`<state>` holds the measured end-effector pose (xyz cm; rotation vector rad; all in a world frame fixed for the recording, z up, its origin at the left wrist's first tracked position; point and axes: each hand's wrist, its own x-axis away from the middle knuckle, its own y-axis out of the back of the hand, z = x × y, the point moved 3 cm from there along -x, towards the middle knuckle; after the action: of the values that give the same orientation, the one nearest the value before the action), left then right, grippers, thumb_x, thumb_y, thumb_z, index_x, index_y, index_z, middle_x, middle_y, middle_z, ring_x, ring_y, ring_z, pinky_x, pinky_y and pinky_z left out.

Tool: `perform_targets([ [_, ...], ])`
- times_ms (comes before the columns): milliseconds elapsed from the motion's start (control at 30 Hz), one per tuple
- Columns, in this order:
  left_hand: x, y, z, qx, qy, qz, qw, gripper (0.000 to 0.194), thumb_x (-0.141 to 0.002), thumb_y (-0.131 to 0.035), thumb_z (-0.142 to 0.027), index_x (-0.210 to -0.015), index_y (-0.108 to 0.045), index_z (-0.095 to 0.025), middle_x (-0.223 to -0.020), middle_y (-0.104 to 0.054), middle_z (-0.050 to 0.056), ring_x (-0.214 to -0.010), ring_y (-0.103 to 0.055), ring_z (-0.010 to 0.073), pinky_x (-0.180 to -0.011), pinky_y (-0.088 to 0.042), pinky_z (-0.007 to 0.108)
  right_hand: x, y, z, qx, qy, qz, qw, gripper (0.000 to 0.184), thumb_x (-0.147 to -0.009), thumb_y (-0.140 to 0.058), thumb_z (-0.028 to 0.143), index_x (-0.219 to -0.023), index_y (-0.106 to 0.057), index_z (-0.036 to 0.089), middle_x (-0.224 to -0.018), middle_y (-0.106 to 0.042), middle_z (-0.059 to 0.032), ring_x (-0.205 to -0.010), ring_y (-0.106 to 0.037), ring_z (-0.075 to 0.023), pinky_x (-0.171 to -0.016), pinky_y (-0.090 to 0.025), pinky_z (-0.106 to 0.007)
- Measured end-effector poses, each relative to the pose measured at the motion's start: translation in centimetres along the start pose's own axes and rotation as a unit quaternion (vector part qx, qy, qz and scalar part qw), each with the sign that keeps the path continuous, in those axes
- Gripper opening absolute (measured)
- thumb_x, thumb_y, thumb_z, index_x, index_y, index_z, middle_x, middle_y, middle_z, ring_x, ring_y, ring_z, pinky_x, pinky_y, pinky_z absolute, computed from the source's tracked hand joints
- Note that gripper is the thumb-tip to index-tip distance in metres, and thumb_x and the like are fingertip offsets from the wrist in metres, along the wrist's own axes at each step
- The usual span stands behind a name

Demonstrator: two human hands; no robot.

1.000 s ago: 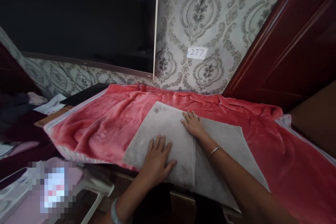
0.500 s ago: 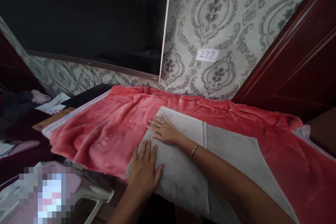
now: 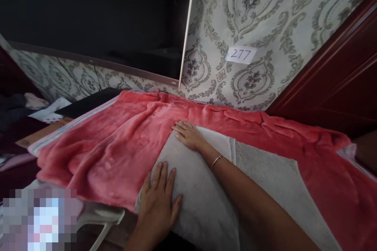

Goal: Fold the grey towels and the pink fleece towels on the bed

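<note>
A grey cloth [image 3: 203, 188], one part folded over on the left, lies on a plush coral-red blanket [image 3: 118, 145]. My left hand [image 3: 159, 200] rests flat on the cloth near its left edge, palm down, fingers spread. Farther back, my right hand [image 3: 190, 135] lies flat over the cloth's far left corner, fingers stretched out and hiding that corner. A thin silver bangle [image 3: 217, 161] circles my right wrist. Neither hand grips anything. My right forearm crosses the cloth and covers part of it.
Behind the blanket are a patterned wall with a paper label [image 3: 240, 54] reading 277 and a large dark screen [image 3: 97, 15]. Dark red wood panelling [image 3: 332, 74] stands at right. At lower left are a pale plastic stool [image 3: 103, 215] and a blurred-out patch.
My right hand has slid toward the cloth's far corner, its fingers now at that edge. My left hand stays flat near the left edge. The camera view has shifted slightly.
</note>
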<state>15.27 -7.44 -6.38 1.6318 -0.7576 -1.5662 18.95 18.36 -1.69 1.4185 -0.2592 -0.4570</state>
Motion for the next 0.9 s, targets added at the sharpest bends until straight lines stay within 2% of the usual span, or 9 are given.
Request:
perform_targets([
  [133, -0.6, 0.4, -0.1, 0.009, 0.012, 0.041, 0.999, 0.060, -0.092, -0.054, -0.041, -0.147, -0.058, -0.017, -0.157, -0.049, 0.019, -0.143, -0.047, 0.0389, -0.111, -0.038, 0.057, -0.1, 0.8, 0.4, 0.009, -0.018, 0.015, 1.000, 0.054, -0.108, -0.032, 0.045, -0.160, -0.040, 0.031, -0.170, -0.029, -0.0012, -0.157, -0.021, -0.0246, -0.127, -0.017, -0.051],
  [267, -1.3, 1.1, -0.2, 0.016, 0.026, 0.080, 0.996, 0.058, -0.094, -0.052, -0.041, -0.146, -0.059, -0.015, -0.155, -0.052, 0.020, -0.144, -0.046, 0.0400, -0.112, -0.039, 0.059, 1.3, 1.7, 2.5, 0.029, -0.041, 0.013, 0.999, 0.057, -0.108, -0.032, 0.045, -0.163, -0.032, 0.030, -0.172, -0.020, -0.0030, -0.160, -0.010, -0.0287, -0.125, -0.013, -0.061],
  [400, -1.7, 1.5, -0.3, 0.019, 0.023, 0.095, 0.995, 0.057, -0.096, -0.050, -0.042, -0.144, -0.060, -0.012, -0.153, -0.053, 0.022, -0.144, -0.046, 0.0404, -0.112, -0.040, 0.059, 6.7, 1.2, 6.9, 0.006, 0.022, 0.015, 1.000, 0.059, -0.107, -0.035, 0.048, -0.163, -0.031, 0.030, -0.172, -0.020, -0.0029, -0.160, -0.008, -0.0296, -0.125, -0.014, -0.063],
  [500, -1.8, 1.6, -0.3, 0.025, 0.027, 0.090, 0.995, 0.057, -0.095, -0.050, -0.042, -0.144, -0.059, -0.013, -0.153, -0.053, 0.021, -0.144, -0.046, 0.0396, -0.113, -0.040, 0.059, 12.1, 0.2, 8.8, -0.024, 0.027, 0.042, 0.998, 0.060, -0.107, -0.036, 0.051, -0.163, -0.031, 0.032, -0.172, -0.020, -0.0023, -0.159, -0.012, -0.0283, -0.125, -0.018, -0.062],
  [567, -1.8, 1.6, -0.3, 0.029, 0.029, 0.086, 0.995, 0.058, -0.096, -0.050, -0.042, -0.145, -0.059, -0.014, -0.153, -0.053, 0.021, -0.144, -0.046, 0.0401, -0.113, -0.039, 0.060, 15.2, 0.0, 8.5, -0.023, -0.008, 0.049, 0.998, 0.060, -0.107, -0.036, 0.051, -0.163, -0.031, 0.032, -0.172, -0.019, -0.0022, -0.159, -0.013, -0.0274, -0.126, -0.017, -0.061],
  [667, -1.8, 1.6, -0.3, 0.030, 0.025, 0.085, 0.996, 0.058, -0.096, -0.049, -0.043, -0.145, -0.059, -0.013, -0.154, -0.052, 0.022, -0.144, -0.046, 0.0411, -0.112, -0.039, 0.061, 18.0, 0.2, 5.9, -0.006, -0.093, 0.043, 0.995, 0.060, -0.106, -0.039, 0.050, -0.163, -0.031, 0.031, -0.172, -0.019, -0.0041, -0.159, -0.014, -0.0278, -0.126, -0.017, -0.060],
  [800, -1.8, 1.7, -0.1, 0.023, 0.021, 0.088, 0.996, 0.058, -0.097, -0.047, -0.044, -0.146, -0.058, -0.014, -0.154, -0.052, 0.021, -0.145, -0.045, 0.0400, -0.113, -0.039, 0.060, 19.5, 0.6, 2.3, 0.007, -0.183, 0.033, 0.983, 0.060, -0.106, -0.038, 0.045, -0.163, -0.031, 0.029, -0.172, -0.018, -0.0053, -0.159, -0.014, -0.0282, -0.126, -0.018, -0.061],
  [900, -1.9, 1.8, 0.0, 0.017, 0.018, 0.092, 0.995, 0.058, -0.097, -0.047, -0.043, -0.146, -0.058, -0.014, -0.154, -0.052, 0.021, -0.145, -0.045, 0.0396, -0.114, -0.039, 0.060, 19.8, 0.7, 1.5, 0.006, -0.210, 0.012, 0.978, 0.060, -0.106, -0.036, 0.044, -0.163, -0.032, 0.028, -0.171, -0.019, -0.0063, -0.159, -0.014, -0.0288, -0.124, -0.020, -0.063],
])
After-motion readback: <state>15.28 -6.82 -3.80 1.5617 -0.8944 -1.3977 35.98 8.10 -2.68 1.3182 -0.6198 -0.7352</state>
